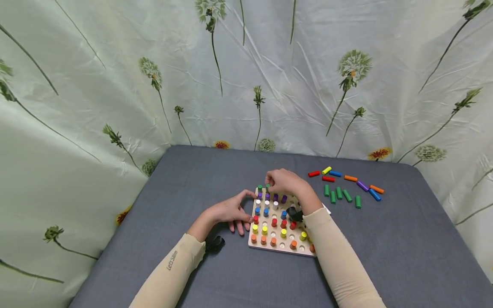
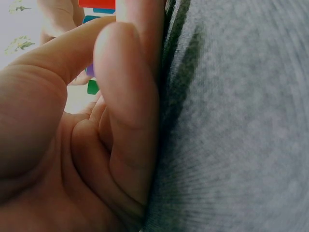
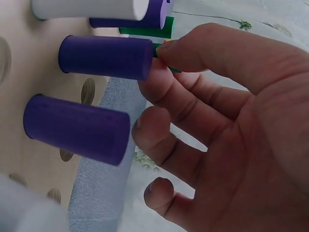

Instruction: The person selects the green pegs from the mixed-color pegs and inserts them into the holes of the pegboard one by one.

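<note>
A wooden pegboard [image 1: 273, 248] lies on the table, its rows of pegs sorted by colour. At its far left, my right hand [image 1: 286, 182] pinches a green peg [image 1: 267, 186] between thumb and index finger, beside another green peg [image 1: 260, 188] standing in the far row. In the right wrist view the fingers partly hide the held peg, and purple pegs [image 3: 104, 57] stand close to the fingertips. My left hand [image 1: 229, 210] rests at the board's left edge, thumb near a red peg [image 1: 256, 219], index finger by the purple row, other fingers on the table.
Loose green pegs [image 1: 339, 193] lie right of the board. Beyond and beside them lie red, yellow, blue, orange and purple pegs [image 1: 362, 185]. My right forearm covers the board's right part. A patterned curtain [image 1: 239, 107] hangs behind the grey table [image 1: 208, 171].
</note>
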`<move>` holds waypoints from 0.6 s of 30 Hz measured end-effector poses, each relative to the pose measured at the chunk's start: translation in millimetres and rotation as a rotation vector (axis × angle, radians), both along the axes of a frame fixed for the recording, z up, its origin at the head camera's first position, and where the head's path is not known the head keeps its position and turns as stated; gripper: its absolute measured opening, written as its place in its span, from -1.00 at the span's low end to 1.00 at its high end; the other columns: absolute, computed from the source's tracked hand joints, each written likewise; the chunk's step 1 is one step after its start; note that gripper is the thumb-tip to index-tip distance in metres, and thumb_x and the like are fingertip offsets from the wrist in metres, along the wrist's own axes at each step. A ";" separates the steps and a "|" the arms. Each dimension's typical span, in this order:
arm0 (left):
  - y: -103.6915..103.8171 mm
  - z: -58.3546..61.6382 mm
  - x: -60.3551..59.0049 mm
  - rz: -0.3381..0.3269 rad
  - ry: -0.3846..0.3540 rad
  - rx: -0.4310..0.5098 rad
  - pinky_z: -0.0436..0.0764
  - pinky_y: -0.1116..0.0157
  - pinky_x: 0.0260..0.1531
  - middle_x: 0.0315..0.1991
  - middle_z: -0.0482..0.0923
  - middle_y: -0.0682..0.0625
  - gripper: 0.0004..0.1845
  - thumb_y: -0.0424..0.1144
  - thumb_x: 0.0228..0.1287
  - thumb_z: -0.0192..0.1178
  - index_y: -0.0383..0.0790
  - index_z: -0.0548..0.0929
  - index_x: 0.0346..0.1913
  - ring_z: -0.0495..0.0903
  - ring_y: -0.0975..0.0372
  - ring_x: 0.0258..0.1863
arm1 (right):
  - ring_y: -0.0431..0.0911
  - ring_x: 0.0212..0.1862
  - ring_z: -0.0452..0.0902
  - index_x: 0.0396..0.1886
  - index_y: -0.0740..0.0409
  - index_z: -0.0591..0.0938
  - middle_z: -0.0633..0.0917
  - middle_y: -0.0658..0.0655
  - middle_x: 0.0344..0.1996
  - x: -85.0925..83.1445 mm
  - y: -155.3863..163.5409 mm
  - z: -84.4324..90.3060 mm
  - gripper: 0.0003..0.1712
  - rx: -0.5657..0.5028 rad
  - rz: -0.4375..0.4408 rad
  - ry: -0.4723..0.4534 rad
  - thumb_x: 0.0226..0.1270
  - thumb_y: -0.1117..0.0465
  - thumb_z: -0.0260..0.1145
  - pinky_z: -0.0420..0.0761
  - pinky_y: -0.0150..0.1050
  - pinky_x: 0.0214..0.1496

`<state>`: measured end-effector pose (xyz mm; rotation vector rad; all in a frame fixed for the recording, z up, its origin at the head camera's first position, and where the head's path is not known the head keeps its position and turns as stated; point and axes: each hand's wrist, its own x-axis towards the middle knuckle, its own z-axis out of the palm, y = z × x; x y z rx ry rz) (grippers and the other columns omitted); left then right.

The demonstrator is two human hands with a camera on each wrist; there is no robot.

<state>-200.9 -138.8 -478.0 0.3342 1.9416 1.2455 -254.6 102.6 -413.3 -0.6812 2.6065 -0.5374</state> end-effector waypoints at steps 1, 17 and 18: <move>0.2 0.1 0.0 0.001 0.001 0.000 0.62 0.31 -0.69 -0.38 0.83 -0.14 -0.27 -0.22 0.45 0.34 0.20 0.17 0.49 0.76 0.20 -0.61 | -0.12 -0.38 0.49 -0.03 0.11 0.67 0.68 0.07 -0.29 0.2 -0.1 0.1 -0.88 0.002 0.001 -0.003 0.52 0.24 0.30 0.46 -0.24 -0.27; 0.5 1.9 2.8 0.003 0.011 -0.003 0.62 0.32 -0.69 -0.39 0.83 -0.12 -0.28 -0.20 0.44 0.35 0.19 0.17 0.49 0.76 0.22 -0.61 | -0.10 -0.35 0.48 -0.06 0.10 0.64 0.63 0.08 -0.30 0.9 -2.2 -4.5 -0.91 0.043 -0.011 -0.041 0.52 0.25 0.31 0.44 -0.24 -0.28; 0.3 1.6 2.8 0.005 0.012 -0.003 0.61 0.32 -0.69 -0.39 0.82 -0.12 -0.28 -0.20 0.44 0.35 0.19 0.17 0.49 0.76 0.21 -0.61 | -0.10 -0.34 0.49 -0.05 0.10 0.65 0.65 0.08 -0.28 0.9 -2.4 -4.8 -0.90 0.046 -0.013 -0.043 0.52 0.24 0.31 0.46 -0.24 -0.27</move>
